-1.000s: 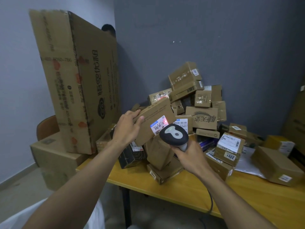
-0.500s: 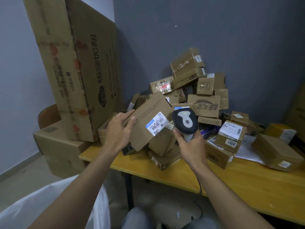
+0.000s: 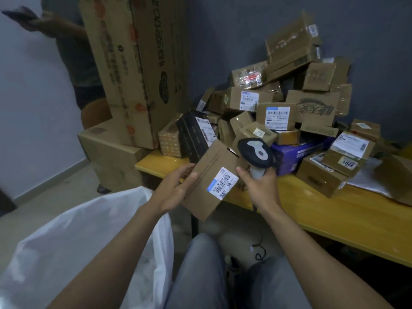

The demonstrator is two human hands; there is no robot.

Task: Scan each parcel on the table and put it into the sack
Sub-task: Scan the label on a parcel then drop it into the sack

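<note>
My left hand (image 3: 176,189) grips a flat brown cardboard parcel (image 3: 209,175) by its left edge, white barcode label facing up, held off the table's front edge. My right hand (image 3: 262,186) is closed on the handle of a black and grey barcode scanner (image 3: 255,153), its head just right of the parcel. A white sack (image 3: 73,241) stands open at the lower left, below and left of the parcel. A heap of brown parcels (image 3: 278,103) covers the yellow table (image 3: 334,215).
A tall flattened carton (image 3: 133,63) leans at the table's left end on a big box (image 3: 111,157). Another person (image 3: 73,52) stands behind it, arm stretched left. The scanner's cable (image 3: 258,250) hangs under the table. My knees (image 3: 200,275) are below.
The parcel and both hands have come down and toward me, off the pile to the table's front edge. The view has tilted down, showing more of the sack. A person has appeared behind the carton.
</note>
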